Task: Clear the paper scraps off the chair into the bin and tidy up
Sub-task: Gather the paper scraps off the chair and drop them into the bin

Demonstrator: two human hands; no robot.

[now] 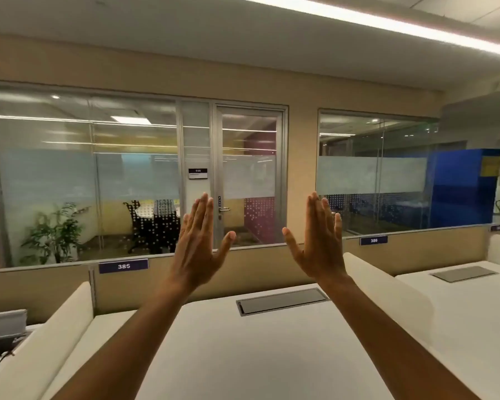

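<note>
Both hands are raised mid-frame above the desk (257, 356), the left hand (198, 243) and right hand (319, 241) with fingers straight, holding nothing; no chair, scraps or bin in view; progress cannot be judged.

Evenly and warmly lit from a long ceiling light strip (387, 27), blown out to white toward the right. Streaked reflections across the glass wall (84, 168). Soft shadows only on the pale desk (243, 356). Slightly soft overall, with wide-angle bending of straight lines near the edges.
</note>
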